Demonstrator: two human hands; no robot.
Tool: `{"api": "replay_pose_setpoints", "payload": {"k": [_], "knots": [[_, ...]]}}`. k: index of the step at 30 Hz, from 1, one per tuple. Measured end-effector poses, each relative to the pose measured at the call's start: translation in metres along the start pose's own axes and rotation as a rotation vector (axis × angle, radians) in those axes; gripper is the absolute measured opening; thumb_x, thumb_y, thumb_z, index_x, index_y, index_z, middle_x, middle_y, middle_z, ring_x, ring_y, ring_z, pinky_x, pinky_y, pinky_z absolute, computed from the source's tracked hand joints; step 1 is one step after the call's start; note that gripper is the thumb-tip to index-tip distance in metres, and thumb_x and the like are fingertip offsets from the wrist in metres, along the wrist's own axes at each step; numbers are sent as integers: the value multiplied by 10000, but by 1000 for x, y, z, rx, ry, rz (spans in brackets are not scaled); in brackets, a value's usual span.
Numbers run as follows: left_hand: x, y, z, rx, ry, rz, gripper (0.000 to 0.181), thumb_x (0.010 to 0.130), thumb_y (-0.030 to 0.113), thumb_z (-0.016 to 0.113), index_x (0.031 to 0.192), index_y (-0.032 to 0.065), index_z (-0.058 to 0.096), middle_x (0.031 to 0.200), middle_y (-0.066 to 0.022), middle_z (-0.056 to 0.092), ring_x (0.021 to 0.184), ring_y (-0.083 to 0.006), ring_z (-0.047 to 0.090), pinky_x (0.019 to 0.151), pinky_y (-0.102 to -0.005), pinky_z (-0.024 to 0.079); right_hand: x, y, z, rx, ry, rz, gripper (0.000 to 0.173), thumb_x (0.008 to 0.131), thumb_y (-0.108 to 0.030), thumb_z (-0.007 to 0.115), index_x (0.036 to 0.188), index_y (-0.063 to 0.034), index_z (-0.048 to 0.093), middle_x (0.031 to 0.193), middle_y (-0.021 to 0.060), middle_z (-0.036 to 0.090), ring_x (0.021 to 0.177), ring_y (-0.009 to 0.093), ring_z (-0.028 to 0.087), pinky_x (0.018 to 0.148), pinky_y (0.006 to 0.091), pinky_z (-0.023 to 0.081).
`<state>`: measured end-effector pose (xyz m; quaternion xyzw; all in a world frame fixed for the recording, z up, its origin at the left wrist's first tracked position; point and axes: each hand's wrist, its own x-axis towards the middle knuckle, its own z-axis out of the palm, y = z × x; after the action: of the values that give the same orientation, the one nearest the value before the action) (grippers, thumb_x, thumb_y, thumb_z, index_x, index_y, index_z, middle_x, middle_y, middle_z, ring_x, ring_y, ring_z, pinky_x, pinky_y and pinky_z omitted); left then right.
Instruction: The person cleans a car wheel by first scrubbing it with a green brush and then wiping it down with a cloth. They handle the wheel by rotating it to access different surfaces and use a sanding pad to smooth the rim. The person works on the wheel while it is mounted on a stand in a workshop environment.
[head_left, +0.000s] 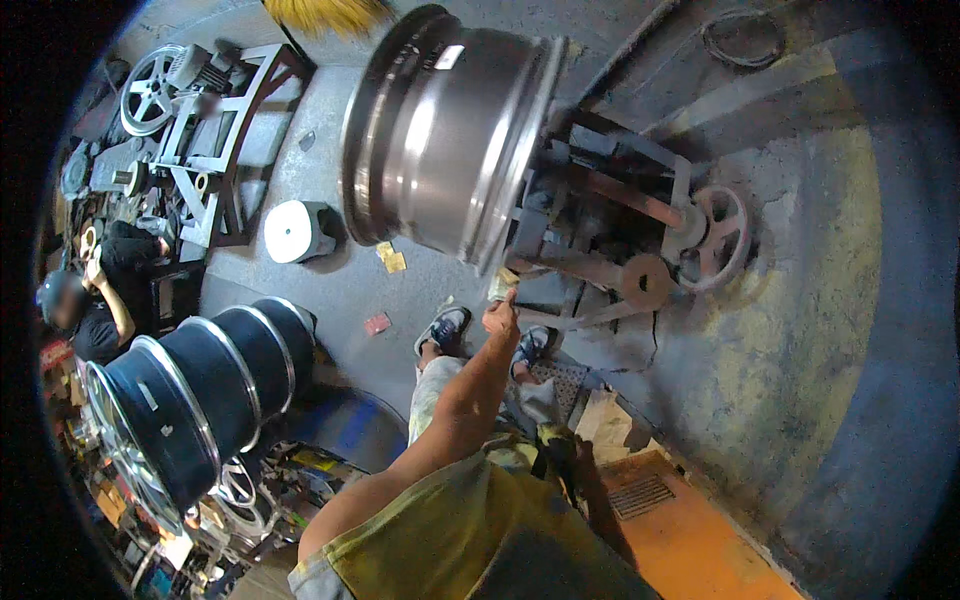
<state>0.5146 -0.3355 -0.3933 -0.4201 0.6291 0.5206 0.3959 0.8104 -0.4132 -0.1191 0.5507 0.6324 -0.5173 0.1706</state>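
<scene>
My left hand (501, 315) is closed on a small pale folded pad (504, 286), held at the lower edge of a large bare-metal wheel rim barrel (457, 142). The rim is mounted at a metal-framed machine (592, 277) with a shaft and a spoked handwheel (716, 236). My right hand (581, 454) is low at my right side, dark and partly hidden, beside a yellowish bunched cloth or similar thing (556, 439); its grip does not show clearly.
Stacked wheels (202, 390) stand at left, near a seated person (97, 300). Beyond are a white stool (292, 231) and another machine frame (255, 97). Paper scraps (391, 257) lie on the floor. An orange metal panel (675, 517) is at lower right.
</scene>
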Motion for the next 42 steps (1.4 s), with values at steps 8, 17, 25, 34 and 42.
{"api": "replay_pose_setpoints", "payload": {"k": [8,17,25,34,42], "knots": [[-36,-4,9,-192,278,191,630,624,402,931,1042,-15,712,871,-128,716,642,-203,673,587,-324,566,40,72,-85,-326,-130,-143,381,967,-265,586,1286,-76,499,1175,210,543,1011,382,525,859,473,444],[-19,-20,29,-72,494,279,650,593,464,927,1025,17,738,895,-123,741,861,-270,695,857,-408,523,58,83,-150,-335,-167,-117,385,931,-283,636,1216,-62,501,1121,214,562,991,399,549,835,482,446],[-49,-7,29,-74,428,354,602,624,422,911,999,-12,728,887,-132,733,813,-277,674,817,-406,522,90,110,-180,-453,-158,-271,399,900,-300,681,1153,-50,503,1072,219,579,973,413,571,813,490,447],[-48,-36,-92,602,-602,416,436,770,388,770,1014,31,715,862,-139,715,738,-218,660,623,-396,526,93,-62,-181,-411,73,-389,540,839,-289,741,1234,-71,445,1134,206,598,1077,404,586,892,474,460],[-36,-27,-269,1229,-589,564,476,866,484,652,1101,80,740,874,-120,738,719,-219,707,623,-369,575,43,-371,-161,-287,503,-1103,422,979,-315,592,1330,-88,535,1223,209,563,1112,418,576,918,467,476]]}}
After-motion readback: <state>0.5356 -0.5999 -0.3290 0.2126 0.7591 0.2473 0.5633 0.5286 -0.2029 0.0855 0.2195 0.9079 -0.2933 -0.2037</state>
